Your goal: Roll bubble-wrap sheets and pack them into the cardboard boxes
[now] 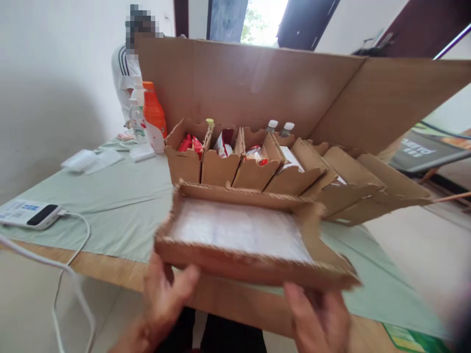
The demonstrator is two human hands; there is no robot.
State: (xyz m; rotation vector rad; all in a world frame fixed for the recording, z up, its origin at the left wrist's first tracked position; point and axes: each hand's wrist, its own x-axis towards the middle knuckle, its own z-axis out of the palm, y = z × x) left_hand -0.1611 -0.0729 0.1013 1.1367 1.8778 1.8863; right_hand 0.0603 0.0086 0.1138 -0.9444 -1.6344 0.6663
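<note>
Both my hands hold a long open cardboard box (250, 267) over the table's front edge, its open side facing me. My left hand (165, 289) grips the near left corner, thumb against the near wall. At the right end, my right hand (318, 314) has its thumb on the near wall and its other fingers partly hidden underneath. Inside the box lies a whitish, shiny, clear-wrapped layer (239, 228); its kind cannot be made out. Just beyond stands a row of similar cardboard boxes (221, 166) with red and white packets (191, 144) and other items in them.
A tall cardboard panel (257, 83) stands behind the row. Left of it are an orange bottle (153, 115) and clear plastic packs (86, 161). A white device (33, 213) with a cable (79, 250) lies at the left. A person (125, 73) is behind the table.
</note>
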